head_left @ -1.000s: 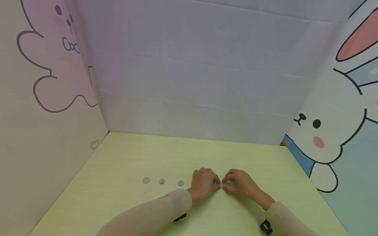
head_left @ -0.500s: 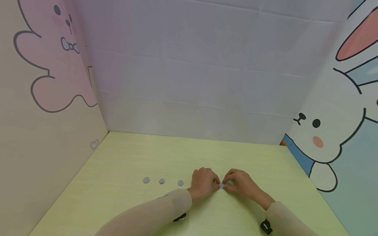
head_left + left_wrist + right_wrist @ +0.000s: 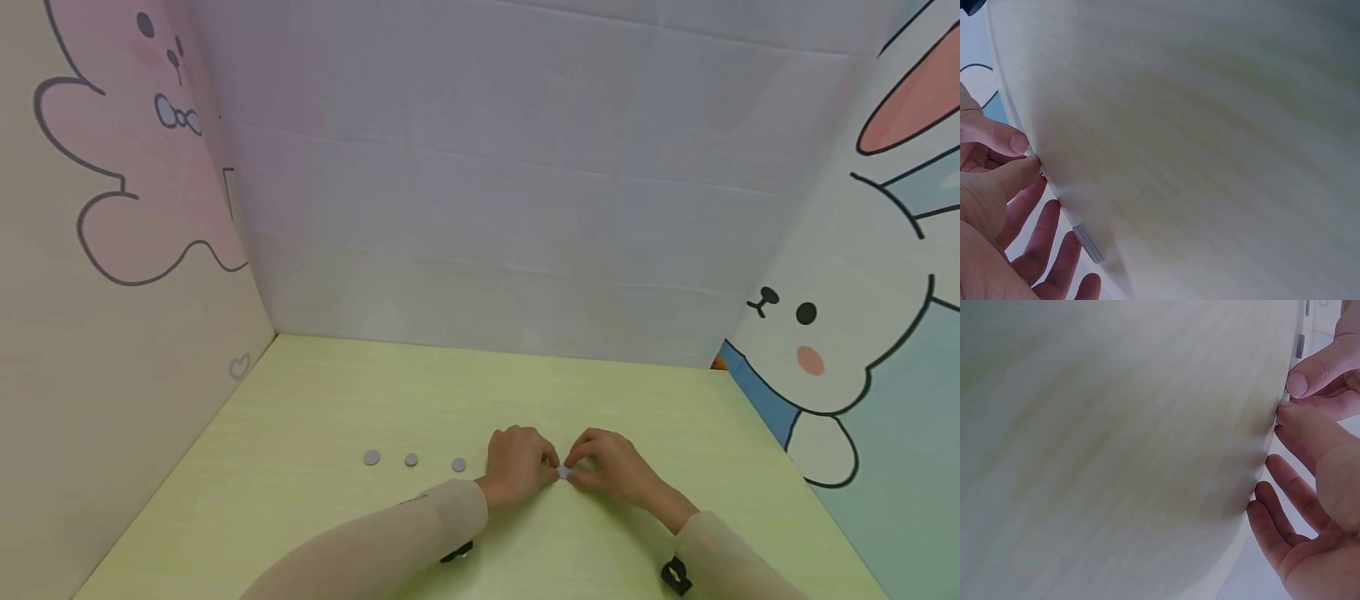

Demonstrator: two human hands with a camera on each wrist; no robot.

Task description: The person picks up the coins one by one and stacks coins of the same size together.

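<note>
My left hand (image 3: 517,467) and right hand (image 3: 618,467) meet over the table, fingertips at opposite sides of a small grey coin-like disc (image 3: 563,472). Thumb and forefinger of each hand pinch at its edge. Both wrist views show the two thumbs close together at tabletop level, with only a sliver of this disc (image 3: 1284,398) visible between them. My other fingers are loosely bent near the surface. Left of my left hand, three more grey discs lie apart in a row: a near one (image 3: 458,465), a middle one (image 3: 411,460) and a far-left one (image 3: 371,457).
The pale yellow table (image 3: 315,400) runs back to a plain whitish wall (image 3: 480,208). Side panels with a pink cartoon figure (image 3: 150,192) and a white rabbit (image 3: 847,333) flank it. In the left wrist view a ridged-edge grey piece (image 3: 1088,244) lies beyond my left fingers.
</note>
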